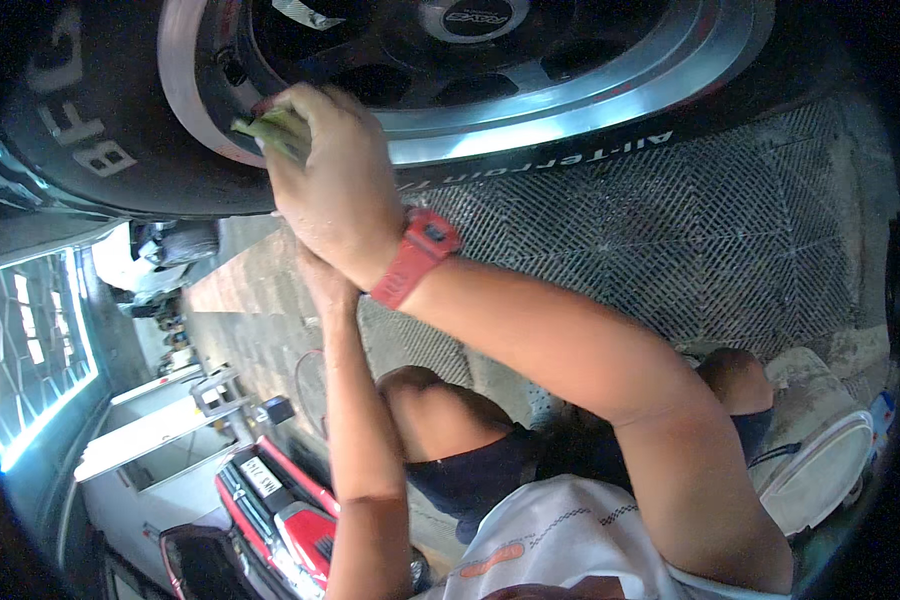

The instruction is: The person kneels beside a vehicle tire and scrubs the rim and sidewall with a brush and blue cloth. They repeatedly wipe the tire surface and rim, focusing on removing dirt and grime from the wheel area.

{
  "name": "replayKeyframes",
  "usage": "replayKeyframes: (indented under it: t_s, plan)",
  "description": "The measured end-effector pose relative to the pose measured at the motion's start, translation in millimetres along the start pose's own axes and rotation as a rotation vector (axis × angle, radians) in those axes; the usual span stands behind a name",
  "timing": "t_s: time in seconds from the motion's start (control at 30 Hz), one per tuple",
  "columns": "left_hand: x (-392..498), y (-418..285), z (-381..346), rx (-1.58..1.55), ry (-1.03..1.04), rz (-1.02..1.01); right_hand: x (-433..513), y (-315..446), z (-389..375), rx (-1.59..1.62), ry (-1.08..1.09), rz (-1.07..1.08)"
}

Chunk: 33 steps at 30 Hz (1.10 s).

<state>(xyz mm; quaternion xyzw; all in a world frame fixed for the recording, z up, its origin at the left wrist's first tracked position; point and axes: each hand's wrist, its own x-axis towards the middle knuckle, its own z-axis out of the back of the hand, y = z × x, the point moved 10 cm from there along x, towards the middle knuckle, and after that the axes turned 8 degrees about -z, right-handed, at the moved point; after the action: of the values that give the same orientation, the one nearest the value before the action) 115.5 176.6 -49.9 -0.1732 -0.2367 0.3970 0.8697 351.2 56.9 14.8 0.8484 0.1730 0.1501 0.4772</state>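
Observation:
My right hand point(330, 157), with a red watch point(420, 255) on the wrist, is closed on a yellow-green cloth or sponge point(281, 131). It holds this at the polished metal lip point(412, 146) of a dark wheel rim, at the lip's lower left. A black all-terrain tire point(150, 180) with raised white lettering surrounds the rim. Just below and behind the right hand is my left hand point(322, 274), close to the tire's lower sidewall. Its fingers are mostly hidden by the right hand and wrist, so what they touch cannot be seen.
Dark ribbed floor tiles point(645, 232) lie under the wheel. A pale round bucket or tub point(825, 480) is at the lower right, beside my leg. Behind my left arm stand a red motorcycle point(304, 525) and a white cabinet or bench point(150, 442). Car bodywork point(37, 217) curves along the left.

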Motion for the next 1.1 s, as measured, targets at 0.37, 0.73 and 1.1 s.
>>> replayKeyframes:
  t_s: [0.37,0.73,1.1]
  plan:
    - [-22,68,-29,-0.566,-0.054,0.539,-19,2,-18,0.100,-0.090,-0.029]
    - [-37,40,-19,-0.337,-0.074,0.346,0,54,-9,0.090,0.140,-0.129]
    - [-40,24,-16,-0.262,-0.071,0.300,-2,49,-14,0.349,0.172,-0.181]
